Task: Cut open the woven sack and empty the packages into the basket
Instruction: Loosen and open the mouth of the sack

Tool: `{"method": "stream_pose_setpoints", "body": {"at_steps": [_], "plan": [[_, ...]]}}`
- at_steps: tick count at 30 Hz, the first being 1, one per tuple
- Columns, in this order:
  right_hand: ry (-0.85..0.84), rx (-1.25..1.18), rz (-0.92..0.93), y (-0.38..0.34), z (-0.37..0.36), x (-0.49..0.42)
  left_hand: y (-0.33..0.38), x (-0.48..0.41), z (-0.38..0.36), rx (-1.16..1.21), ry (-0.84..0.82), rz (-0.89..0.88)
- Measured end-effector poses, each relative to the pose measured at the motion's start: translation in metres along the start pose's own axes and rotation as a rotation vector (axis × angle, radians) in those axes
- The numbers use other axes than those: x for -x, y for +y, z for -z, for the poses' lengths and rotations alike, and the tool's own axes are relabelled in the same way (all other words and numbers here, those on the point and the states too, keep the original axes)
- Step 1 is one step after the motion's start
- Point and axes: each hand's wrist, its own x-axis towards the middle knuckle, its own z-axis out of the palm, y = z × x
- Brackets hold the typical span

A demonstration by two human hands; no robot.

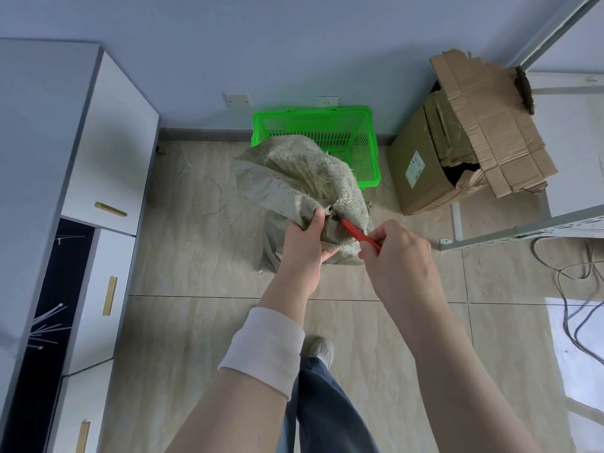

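Observation:
A grey-green woven sack stands on the tiled floor, its gathered top bunched near the middle of the view. My left hand grips the bunched neck of the sack from the left. My right hand holds a red-handled cutter whose tip meets the tied neck just right of my left thumb. Behind the sack a bright green plastic basket sits against the wall; the sack hides its near left part. No packages are visible.
White cabinets with gold handles line the left side. A torn cardboard box stands right of the basket. A metal rack frame and loose cables lie at the right. My shoe is on the floor below.

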Motion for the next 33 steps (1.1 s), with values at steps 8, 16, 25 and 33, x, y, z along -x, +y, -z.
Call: {"method": "stream_pose_setpoints", "body": {"at_steps": [8,16,25,33], "plan": [[-0.004,-0.014,-0.009,-0.002,0.0,-0.004,-0.001,0.001,-0.001,-0.007,-0.009,0.011],[-0.031,-0.023,0.013,0.001,-0.015,-0.001,0.001,0.004,0.0,-0.017,-0.054,-0.004],[-0.027,0.049,0.028,0.004,-0.011,-0.005,0.007,0.003,0.001,-0.002,-0.052,-0.023],[0.064,0.123,0.057,0.004,-0.01,-0.004,0.007,0.005,0.001,-0.009,-0.074,-0.005]]}}
